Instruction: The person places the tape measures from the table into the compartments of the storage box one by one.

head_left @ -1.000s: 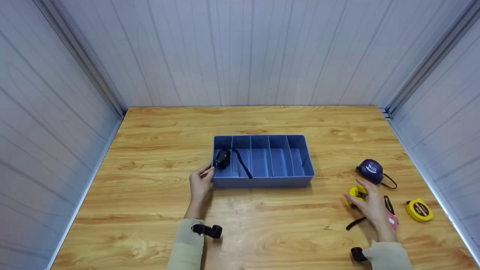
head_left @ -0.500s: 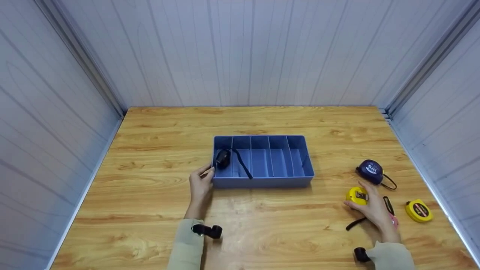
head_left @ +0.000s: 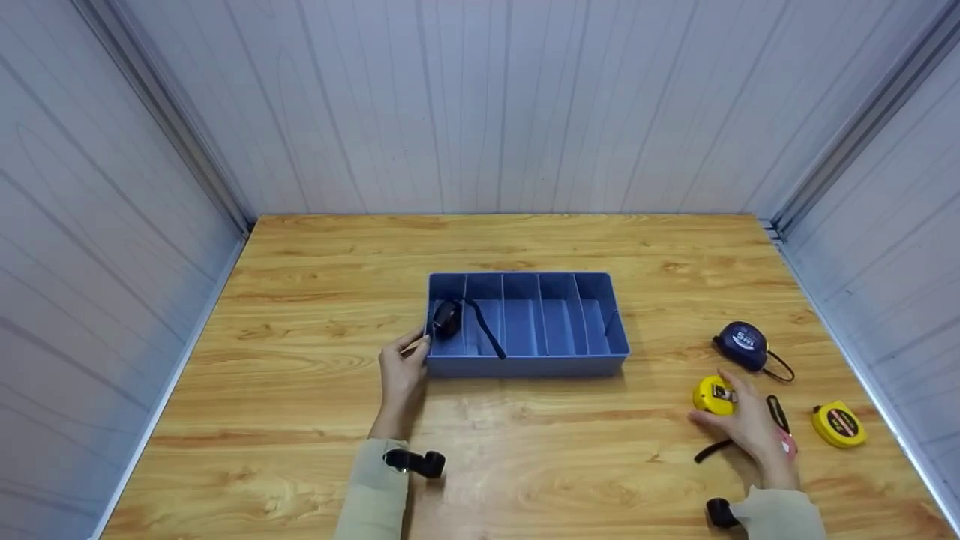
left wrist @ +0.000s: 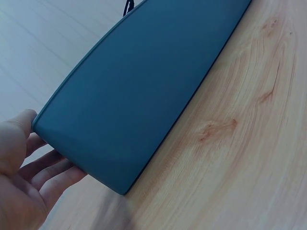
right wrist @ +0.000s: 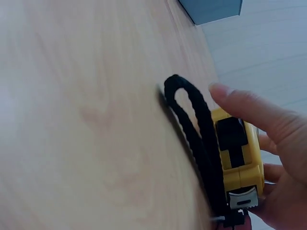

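Observation:
My left hand (head_left: 401, 371) grips the near left corner of a blue divided box (head_left: 525, 366), thumb at the rim and fingers against the end wall in the left wrist view. My right hand (head_left: 750, 424) is spread around a yellow tape measure (head_left: 712, 395) on the table, thumb and fingers on opposite sides of it. In the right wrist view, the tape measure (right wrist: 240, 177) shows its metal hook and black strap loop (right wrist: 192, 115), with the thumb past its end. A pink tape measure (head_left: 788, 444) is partly hidden by the right hand.
In the box's leftmost compartment lies a dark rounded object (head_left: 448, 319); a black strap (head_left: 486, 330) hangs over a divider and the front rim. A navy tape measure (head_left: 742, 345) and another yellow one (head_left: 840, 424) lie at right. Pale panels (head_left: 480, 105) enclose the wooden table (head_left: 300, 300).
The right thumb has moved down, away from the fingers, so the hand spreads wider around the yellow tape measure, which has shifted slightly. The left hand and box stay put.

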{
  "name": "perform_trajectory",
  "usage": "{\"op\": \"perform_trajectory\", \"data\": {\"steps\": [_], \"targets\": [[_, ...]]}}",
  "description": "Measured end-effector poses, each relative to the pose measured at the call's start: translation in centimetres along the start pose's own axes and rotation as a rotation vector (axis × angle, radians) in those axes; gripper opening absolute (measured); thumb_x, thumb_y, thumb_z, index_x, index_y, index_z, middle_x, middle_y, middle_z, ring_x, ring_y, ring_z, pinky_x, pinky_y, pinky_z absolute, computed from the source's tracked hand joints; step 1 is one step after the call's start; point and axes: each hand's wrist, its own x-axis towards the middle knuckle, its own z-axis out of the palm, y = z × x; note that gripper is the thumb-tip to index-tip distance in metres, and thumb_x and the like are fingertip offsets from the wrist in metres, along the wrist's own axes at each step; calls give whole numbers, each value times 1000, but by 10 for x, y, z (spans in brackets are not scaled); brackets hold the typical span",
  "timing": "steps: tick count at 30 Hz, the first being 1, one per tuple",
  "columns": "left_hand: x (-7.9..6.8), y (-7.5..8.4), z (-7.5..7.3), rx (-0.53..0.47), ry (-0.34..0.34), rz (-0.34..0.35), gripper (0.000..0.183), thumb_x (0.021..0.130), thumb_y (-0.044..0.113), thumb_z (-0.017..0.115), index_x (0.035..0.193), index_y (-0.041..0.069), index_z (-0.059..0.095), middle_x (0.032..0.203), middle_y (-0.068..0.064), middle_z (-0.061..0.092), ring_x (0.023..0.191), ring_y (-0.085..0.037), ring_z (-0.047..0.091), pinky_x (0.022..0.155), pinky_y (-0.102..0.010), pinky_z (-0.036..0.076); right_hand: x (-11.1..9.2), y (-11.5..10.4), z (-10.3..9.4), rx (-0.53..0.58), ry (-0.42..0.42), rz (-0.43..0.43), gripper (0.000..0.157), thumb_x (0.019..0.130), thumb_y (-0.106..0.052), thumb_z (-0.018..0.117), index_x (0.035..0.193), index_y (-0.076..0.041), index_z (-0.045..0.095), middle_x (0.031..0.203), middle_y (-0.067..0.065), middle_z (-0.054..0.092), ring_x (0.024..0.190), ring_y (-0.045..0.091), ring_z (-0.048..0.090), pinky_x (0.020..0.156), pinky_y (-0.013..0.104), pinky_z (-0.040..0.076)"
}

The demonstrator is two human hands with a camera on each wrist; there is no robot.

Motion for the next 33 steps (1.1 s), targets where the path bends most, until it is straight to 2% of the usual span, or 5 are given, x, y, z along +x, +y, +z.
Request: {"op": "perform_trajectory", "data": {"steps": [4, 11, 24, 30, 33], "targets": [[-3, 5, 0, -5, 2, -14, 29, 82, -4, 55, 110, -8, 58, 103, -27, 58, 79, -16, 58, 50, -19, 43, 0, 1, 1, -11, 20, -8, 90, 68, -33, 75, 133, 8, 28, 129, 37, 24, 115, 51, 23, 91, 61, 20], [3, -10, 1, -23, 16, -17, 29, 82, -1, 56, 111, -5, 59, 102, -26, 59, 72, -10, 56, 46, -18, 40, 1, 3, 2, -14, 49, -17, 83, 70, -27, 75, 132, 8, 32, 128, 36, 28, 114, 51, 25, 90, 61, 21], [3, -10, 1, 48, 18, 30, 27, 82, -2, 57, 108, -7, 60, 100, -22, 61, 79, -17, 59, 52, -18, 44, -1, 5, 8, -49, 200, -83, 78, 63, -22, 80, 123, 13, 43, 115, 36, 42, 105, 48, 37, 87, 57, 27], [4, -10, 1, 28, 25, 2, 27, 82, -2, 57, 108, -5, 61, 98, -23, 61, 72, -11, 57, 44, -16, 38, -2, 3, 10, -44, 219, -88, 78, 62, -20, 80, 122, 13, 44, 114, 35, 43, 104, 47, 38, 87, 57, 28], [4, -11, 1, 27, 20, -7, 28, 82, -1, 57, 109, -4, 61, 99, -24, 61, 72, -12, 57, 45, -15, 38, -3, 1, 10, -48, 221, -79, 78, 62, -20, 80, 123, 12, 44, 115, 35, 43, 104, 47, 38, 86, 57, 28]]}}
